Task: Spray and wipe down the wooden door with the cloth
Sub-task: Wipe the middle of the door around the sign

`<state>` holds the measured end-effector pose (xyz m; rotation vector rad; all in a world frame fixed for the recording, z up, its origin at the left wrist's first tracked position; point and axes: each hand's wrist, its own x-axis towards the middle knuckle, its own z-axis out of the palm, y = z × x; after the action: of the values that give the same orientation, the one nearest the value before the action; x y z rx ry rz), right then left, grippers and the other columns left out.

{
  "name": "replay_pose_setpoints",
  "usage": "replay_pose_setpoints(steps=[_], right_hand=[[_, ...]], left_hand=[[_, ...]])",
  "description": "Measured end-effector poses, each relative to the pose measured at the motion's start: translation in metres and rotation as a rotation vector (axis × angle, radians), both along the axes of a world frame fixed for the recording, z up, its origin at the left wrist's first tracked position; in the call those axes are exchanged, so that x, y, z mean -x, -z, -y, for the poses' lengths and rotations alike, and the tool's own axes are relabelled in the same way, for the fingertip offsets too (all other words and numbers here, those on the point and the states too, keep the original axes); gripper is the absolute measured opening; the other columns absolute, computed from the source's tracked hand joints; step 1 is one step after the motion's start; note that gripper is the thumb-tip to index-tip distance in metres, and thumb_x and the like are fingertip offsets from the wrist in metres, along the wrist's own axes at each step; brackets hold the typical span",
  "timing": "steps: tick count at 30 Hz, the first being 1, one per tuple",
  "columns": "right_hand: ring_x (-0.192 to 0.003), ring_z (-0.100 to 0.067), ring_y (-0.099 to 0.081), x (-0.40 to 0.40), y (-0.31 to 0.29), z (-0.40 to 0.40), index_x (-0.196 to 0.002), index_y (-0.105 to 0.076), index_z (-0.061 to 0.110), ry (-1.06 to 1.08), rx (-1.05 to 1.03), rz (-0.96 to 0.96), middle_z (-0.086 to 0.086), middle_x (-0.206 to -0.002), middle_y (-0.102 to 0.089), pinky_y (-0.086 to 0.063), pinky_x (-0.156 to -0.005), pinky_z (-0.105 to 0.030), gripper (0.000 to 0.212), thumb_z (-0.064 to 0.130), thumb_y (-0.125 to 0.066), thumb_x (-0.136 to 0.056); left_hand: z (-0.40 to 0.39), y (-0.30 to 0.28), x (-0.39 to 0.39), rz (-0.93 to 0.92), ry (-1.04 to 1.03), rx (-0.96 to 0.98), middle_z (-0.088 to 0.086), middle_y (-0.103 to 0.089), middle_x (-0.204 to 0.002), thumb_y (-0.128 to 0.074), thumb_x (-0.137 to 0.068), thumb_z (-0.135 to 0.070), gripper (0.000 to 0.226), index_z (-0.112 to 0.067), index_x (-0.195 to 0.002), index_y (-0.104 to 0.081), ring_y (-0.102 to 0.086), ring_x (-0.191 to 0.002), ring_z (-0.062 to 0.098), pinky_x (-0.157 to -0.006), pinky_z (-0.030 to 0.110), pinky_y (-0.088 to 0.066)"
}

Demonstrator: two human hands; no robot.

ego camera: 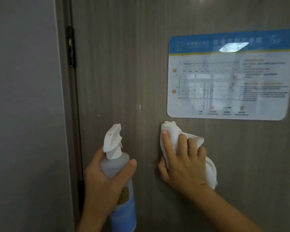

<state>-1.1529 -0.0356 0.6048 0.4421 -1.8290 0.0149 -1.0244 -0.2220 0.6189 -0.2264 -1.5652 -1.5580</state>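
Note:
The grey-brown wooden door (pixel 124 72) fills most of the view. My left hand (pixel 105 183) grips a spray bottle (pixel 122 206) with a white trigger head and a blue label, held upright close to the door. My right hand (pixel 184 163) presses a crumpled white cloth (pixel 172 133) against the door, just below the lower left corner of the sign; its fingers are curled over the cloth. A few small droplets or marks show on the wood above the bottle.
A glossy evacuation-plan sign (pixel 231 76) with a blue header is stuck to the door at the upper right. The door frame with a dark hinge (pixel 70 47) runs down the left, and a grey wall (pixel 23 114) lies beyond it.

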Motion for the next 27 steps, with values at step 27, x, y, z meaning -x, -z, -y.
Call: replay_pose_setpoints(steps=[27], right_hand=[[-0.094, -0.041, -0.046, -0.020, -0.185, -0.020, -0.147, -0.059, 0.011, -0.124, 0.180, -0.314, -0.028, -0.116, -0.056, -0.035, -0.074, -0.049, 0.068, 0.032, -0.062, -0.082]], left_hand=[[-0.002, -0.144, 0.050, -0.174, 0.163, 0.118, 0.016, -0.072, -0.078, -0.085, -0.074, -0.018, 0.031, -0.001, -0.094, -0.067, -0.072, -0.069, 0.023, -0.065, 0.037, -0.061]])
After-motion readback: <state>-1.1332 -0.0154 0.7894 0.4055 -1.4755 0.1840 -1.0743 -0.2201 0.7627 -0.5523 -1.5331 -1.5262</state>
